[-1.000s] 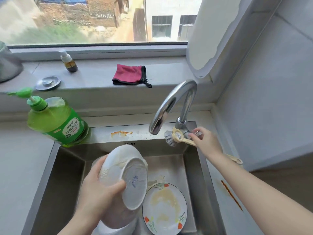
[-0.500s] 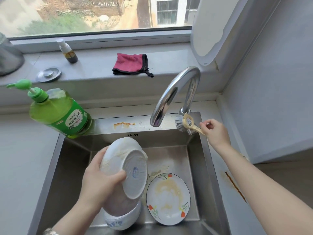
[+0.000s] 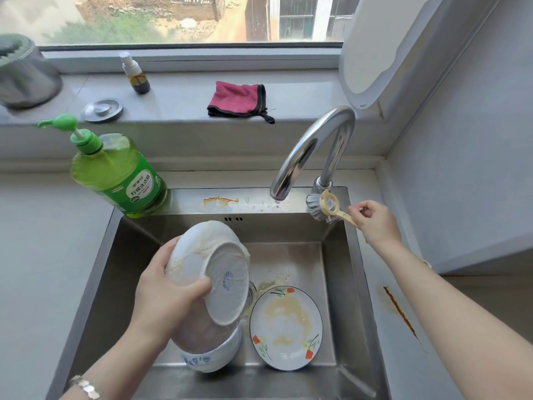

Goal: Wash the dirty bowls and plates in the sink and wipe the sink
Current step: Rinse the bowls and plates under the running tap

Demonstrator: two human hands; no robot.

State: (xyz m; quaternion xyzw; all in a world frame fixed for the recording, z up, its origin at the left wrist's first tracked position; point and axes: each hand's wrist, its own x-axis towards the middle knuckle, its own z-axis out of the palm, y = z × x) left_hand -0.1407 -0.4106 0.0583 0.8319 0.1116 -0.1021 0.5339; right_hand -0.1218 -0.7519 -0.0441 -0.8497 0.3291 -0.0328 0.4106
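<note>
left hand [image 3: 170, 295] gripping tilted bowl [image 3: 210, 269], right hand [image 3: 375, 223] pinching brush handle [image 3: 344, 216]

Her left hand [image 3: 170, 293] tilts a dirty bowl [image 3: 210, 272] over the sink [image 3: 350, 284]; right hand [image 3: 375, 223] grips a brush [image 3: 326, 207] by the faucet [image 3: 314, 148].

Bright window [image 3: 184, 18] daylight; sharp centre, edges bowed.

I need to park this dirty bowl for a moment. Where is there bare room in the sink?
Bare floor lies at the back, between the faucet and the flowered plate. The front is crowded: plate beside a blue-patterned bowl.
</note>
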